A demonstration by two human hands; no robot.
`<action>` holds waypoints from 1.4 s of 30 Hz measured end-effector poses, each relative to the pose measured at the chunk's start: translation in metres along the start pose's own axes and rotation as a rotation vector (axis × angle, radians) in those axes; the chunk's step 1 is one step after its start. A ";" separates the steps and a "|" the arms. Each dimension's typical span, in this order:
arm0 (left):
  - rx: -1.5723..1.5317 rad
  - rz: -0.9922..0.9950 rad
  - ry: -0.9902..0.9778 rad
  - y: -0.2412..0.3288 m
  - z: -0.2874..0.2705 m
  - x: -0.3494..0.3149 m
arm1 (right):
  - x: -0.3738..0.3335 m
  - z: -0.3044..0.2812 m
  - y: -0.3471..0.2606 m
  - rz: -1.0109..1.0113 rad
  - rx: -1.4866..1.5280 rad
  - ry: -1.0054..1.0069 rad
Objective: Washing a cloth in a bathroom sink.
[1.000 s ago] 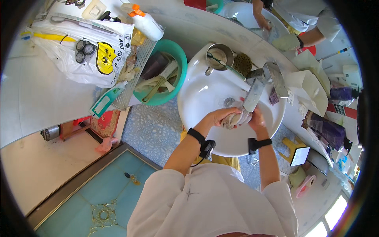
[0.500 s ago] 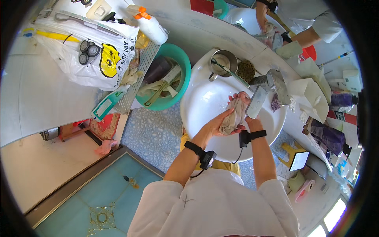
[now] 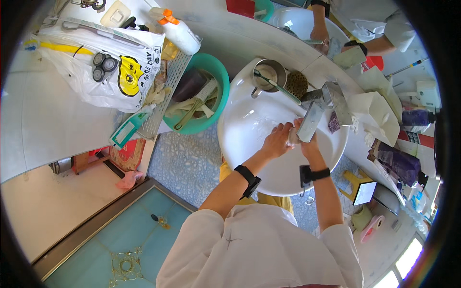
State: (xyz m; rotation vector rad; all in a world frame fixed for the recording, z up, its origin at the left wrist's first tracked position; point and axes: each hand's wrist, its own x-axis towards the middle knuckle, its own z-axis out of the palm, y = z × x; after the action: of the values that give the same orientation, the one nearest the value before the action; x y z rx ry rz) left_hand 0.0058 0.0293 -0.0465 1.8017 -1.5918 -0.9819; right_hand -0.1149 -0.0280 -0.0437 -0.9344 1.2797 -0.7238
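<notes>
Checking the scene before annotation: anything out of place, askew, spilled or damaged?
The green-and-white bottle lies tilted on the left counter, its lower end seeming to jut past the edge, so it might fall. Also slightly askew: the toothbrush lies slanted across the steel mug. No obvious spill or damage.

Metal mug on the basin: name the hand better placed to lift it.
Probably the left hand: it looks nearer the metal mug, while the faucet spout partly hides the right hand.

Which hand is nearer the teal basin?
Left. The left hand is over the sink, right of the teal basin; the right hand is farther right, partly hidden by the faucet.
</notes>
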 end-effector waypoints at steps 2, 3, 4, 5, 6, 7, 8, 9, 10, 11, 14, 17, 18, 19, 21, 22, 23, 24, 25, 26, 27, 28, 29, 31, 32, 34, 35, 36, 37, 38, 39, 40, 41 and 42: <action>-0.025 0.178 0.040 -0.010 0.000 0.010 | -0.020 -0.015 -0.025 0.024 0.117 -0.169; -0.161 0.236 -0.105 -0.012 0.001 0.020 | -0.031 -0.024 -0.036 0.063 0.119 -0.224; -0.295 0.293 -0.252 -0.013 0.003 0.029 | -0.039 -0.036 -0.046 0.042 -0.034 -0.228; -0.298 0.290 -0.245 -0.010 0.008 0.035 | -0.047 -0.047 -0.054 0.018 -0.187 -0.226; -0.423 0.286 -0.322 -0.005 0.011 0.043 | -0.053 -0.053 -0.057 0.015 -0.192 -0.236; -0.547 0.280 -0.397 -0.002 0.013 0.051 | -0.059 -0.058 -0.058 0.043 -0.095 -0.140; -0.553 0.278 -0.393 0.003 0.016 0.056 | -0.065 -0.067 -0.059 0.075 0.001 -0.033; -0.701 0.157 -0.478 0.008 0.019 0.060 | -0.061 -0.076 -0.051 0.064 0.027 -0.050; -0.847 0.032 -0.559 0.009 0.020 0.061 | -0.058 -0.079 -0.049 0.069 0.023 -0.056; -0.853 0.028 -0.566 0.011 0.021 0.060 | -0.056 -0.079 -0.052 0.042 -0.016 -0.063; -1.134 -0.245 -0.703 0.013 0.015 0.049 | -0.051 -0.087 -0.050 0.061 -0.009 -0.122; -1.386 -0.247 -0.629 0.008 -0.010 0.021 | -0.043 -0.084 -0.041 0.107 0.029 -0.197; -1.488 -0.524 -0.686 0.003 -0.012 0.015 | -0.039 -0.081 -0.037 0.111 0.017 -0.228; -1.570 -0.812 -0.734 -0.003 -0.013 0.010 | -0.028 -0.085 -0.014 0.097 0.105 -0.283; -1.686 -0.814 -0.820 -0.019 -0.012 -0.002 | -0.026 -0.054 -0.014 0.111 0.358 -0.352; -1.805 -0.810 -0.903 -0.024 -0.009 -0.005 | -0.026 -0.037 -0.015 0.122 0.607 -0.422; -1.805 -0.813 -0.898 -0.026 -0.007 -0.009 | -0.023 -0.020 -0.016 0.125 0.609 -0.425; -1.854 -0.799 -0.924 -0.026 -0.008 -0.013 | -0.021 -0.003 -0.021 0.128 0.704 -0.486; -1.904 -0.784 -0.949 -0.027 -0.009 -0.015 | -0.017 0.007 -0.025 0.131 0.798 -0.549; -1.904 -0.785 -0.945 -0.029 -0.011 -0.016 | -0.009 0.010 -0.019 0.133 0.800 -0.551; -1.881 -0.860 -0.872 -0.029 -0.015 -0.016 | 0.000 0.013 -0.010 0.148 0.717 -0.543; -1.856 -0.933 -0.799 -0.029 -0.019 -0.016 | 0.006 0.014 -0.004 0.163 0.633 -0.535; -1.858 -0.935 -0.792 -0.028 -0.024 -0.016 | 0.004 0.024 -0.011 0.226 0.522 -0.393; -1.356 -0.633 -0.659 -0.027 -0.034 -0.014 | 0.010 0.027 -0.004 0.231 0.480 -0.344; -1.357 -0.637 -0.649 -0.025 -0.038 -0.012 | 0.013 0.029 0.001 0.235 0.437 -0.298; -0.795 -0.377 -0.582 -0.019 -0.037 -0.004 | 0.018 0.036 0.009 0.264 0.374 -0.244; -0.794 -0.378 -0.569 -0.024 -0.027 -0.004 | 0.023 0.042 0.013 0.283 0.307 -0.189; -0.423 -0.266 -0.364 -0.034 -0.006 -0.008 | 0.028 0.046 0.025 0.281 0.306 -0.193; -0.062 -0.138 -0.170 -0.035 0.010 -0.010 | 0.036 0.040 0.041 0.207 0.004 -0.108; -0.063 -0.122 -0.185 -0.022 0.008 -0.010 | 0.043 0.033 0.050 0.135 -0.292 -0.017; -0.056 -0.287 -0.167 -0.003 -0.002 -0.012 | 0.039 0.036 0.046 0.133 -0.287 -0.011; -0.048 -0.448 -0.148 0.008 -0.007 -0.015 | 0.033 0.040 0.041 0.224 -0.264 0.070; -0.043 -0.434 -0.143 0.008 -0.007 -0.019 | 0.027 0.046 0.029 0.304 -0.240 0.146; 0.004 -0.344 -0.061 0.002 -0.003 -0.024 | 0.020 0.049 0.015 0.293 -0.235 0.151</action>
State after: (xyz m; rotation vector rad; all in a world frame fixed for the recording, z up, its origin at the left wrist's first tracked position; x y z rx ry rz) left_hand 0.0062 0.0520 -0.0393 2.1108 -1.3427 -1.1956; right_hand -0.0637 -0.0300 -0.0649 -0.8653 1.6213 -0.4266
